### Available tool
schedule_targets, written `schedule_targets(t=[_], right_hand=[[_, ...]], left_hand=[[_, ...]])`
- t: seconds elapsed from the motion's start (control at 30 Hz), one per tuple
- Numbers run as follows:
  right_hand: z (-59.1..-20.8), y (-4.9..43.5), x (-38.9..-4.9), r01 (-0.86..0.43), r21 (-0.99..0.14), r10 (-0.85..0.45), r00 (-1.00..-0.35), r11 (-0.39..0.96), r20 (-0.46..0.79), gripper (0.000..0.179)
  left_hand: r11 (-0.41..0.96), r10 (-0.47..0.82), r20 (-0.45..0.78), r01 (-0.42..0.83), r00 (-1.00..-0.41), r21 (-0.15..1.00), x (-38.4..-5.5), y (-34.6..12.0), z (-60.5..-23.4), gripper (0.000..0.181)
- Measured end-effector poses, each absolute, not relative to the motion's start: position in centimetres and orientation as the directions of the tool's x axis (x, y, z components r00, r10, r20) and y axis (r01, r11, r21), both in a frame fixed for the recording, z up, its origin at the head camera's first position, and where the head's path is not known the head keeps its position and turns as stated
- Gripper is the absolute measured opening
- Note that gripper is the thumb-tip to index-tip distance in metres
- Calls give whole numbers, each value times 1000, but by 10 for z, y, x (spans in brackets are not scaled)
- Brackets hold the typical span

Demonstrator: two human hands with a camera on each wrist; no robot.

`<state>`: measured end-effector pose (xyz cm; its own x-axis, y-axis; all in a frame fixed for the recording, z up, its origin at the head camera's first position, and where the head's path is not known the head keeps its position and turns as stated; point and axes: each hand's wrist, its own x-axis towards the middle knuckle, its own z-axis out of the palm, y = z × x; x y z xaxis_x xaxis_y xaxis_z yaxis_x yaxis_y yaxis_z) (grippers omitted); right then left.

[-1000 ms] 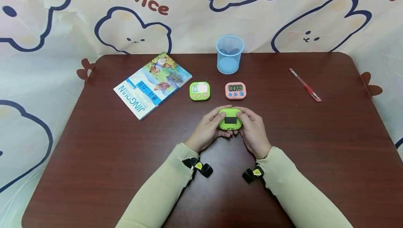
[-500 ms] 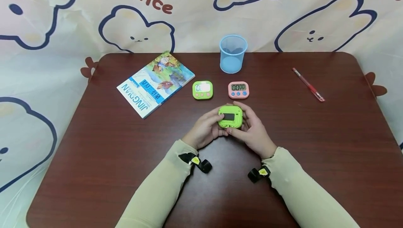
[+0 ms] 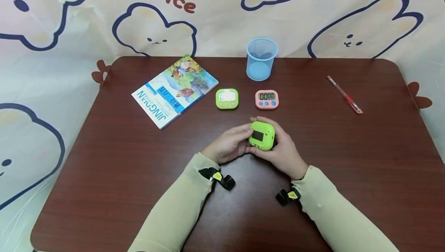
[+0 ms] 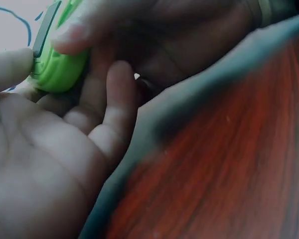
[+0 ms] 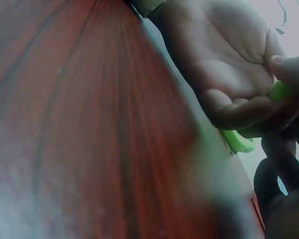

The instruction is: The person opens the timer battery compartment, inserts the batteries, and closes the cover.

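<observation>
A green kitchen timer (image 3: 265, 132) is held up between both hands over the table, its back with a dark rectangular panel facing up. My left hand (image 3: 227, 143) pinches its left side, thumb at the panel's edge and fingers behind. In the left wrist view the same timer (image 4: 65, 69) shows above the left palm (image 4: 45, 159). My right hand (image 3: 286, 153) grips the right side, its thumb along the lower edge and its fingers round the far edge. Only a bit of the timer (image 5: 281, 91) shows in the right wrist view; fingers hide the rest.
Beyond the hands lie a second green timer (image 3: 227, 99) and a pink timer (image 3: 267, 99), displays up. A book (image 3: 174, 91) lies at the left, a blue cup (image 3: 261, 59) stands at the back, a red pen (image 3: 345, 94) lies right. All are on the brown table (image 3: 104, 190).
The held timer has turned and tilted toward the right hand. My right thumb has moved from the panel's right side to the lower edge. The left hand keeps its pinch.
</observation>
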<state>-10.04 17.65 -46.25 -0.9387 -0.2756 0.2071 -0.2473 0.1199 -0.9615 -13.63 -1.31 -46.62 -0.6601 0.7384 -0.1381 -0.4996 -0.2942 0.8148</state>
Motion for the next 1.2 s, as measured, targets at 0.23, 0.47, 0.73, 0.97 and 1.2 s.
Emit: schedule_targets(t=[0.23, 0.47, 0.73, 0.97, 1.2], right_hand=[[-466, 181, -103, -220, -959, -141, -970, 180, 196, 75], [-471, 187, -108, -222, -934, -106, -974, 280, 200, 74], [-469, 187, -109, -201, -905, -91, -979, 376, 180, 83], [-468, 186, -109, -187, -958, -91, -981, 219, 170, 87], [-469, 186, -111, -234, -966, -34, -972, 105, 232, 72]], left_hand=[[-190, 597, -168, -342, -784, 920, -134, -3, -467, 42], [-163, 592, -75, -210, -802, 964, -134, -4, -462, 44], [-282, 562, 27, -161, -827, 946, -137, -7, -470, 53], [-355, 545, 20, -209, -838, 911, -139, -10, -470, 57], [-362, 497, -44, -253, -867, 897, -141, -11, -469, 52]])
